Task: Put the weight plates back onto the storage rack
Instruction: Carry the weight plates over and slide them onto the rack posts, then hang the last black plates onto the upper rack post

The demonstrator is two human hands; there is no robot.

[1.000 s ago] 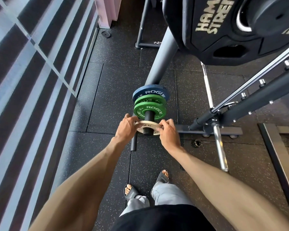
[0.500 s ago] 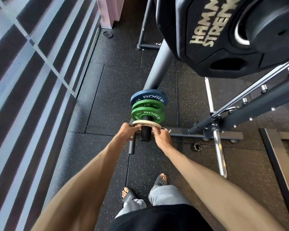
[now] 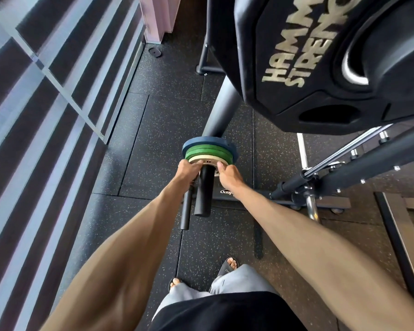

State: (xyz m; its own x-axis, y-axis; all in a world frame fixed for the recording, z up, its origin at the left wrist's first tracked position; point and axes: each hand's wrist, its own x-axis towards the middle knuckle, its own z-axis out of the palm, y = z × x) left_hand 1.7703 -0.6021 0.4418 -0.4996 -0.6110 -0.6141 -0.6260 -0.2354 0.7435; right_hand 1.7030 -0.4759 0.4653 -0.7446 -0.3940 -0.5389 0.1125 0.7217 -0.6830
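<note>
Head view, frame centre: black storage peg (image 3: 204, 191) points toward camera. On it, left hand (image 3: 188, 169) and right hand (image 3: 228, 174) grip opposite edges of the small white plate (image 3: 207, 160), which looks flush against the green plates (image 3: 208, 152); blue plate (image 3: 208, 141) behind. Step: seating. Next, judged: let go, fetch another.

A white plate (image 3: 204, 161) sits on the black peg (image 3: 204, 191), flush against two green plates (image 3: 209, 152) and a blue plate (image 3: 208, 141).

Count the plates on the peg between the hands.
4: blue plate rearmost, two green plates next, white plate frontmost, gripped by left hand and right hand. Others may hide behind.
</note>
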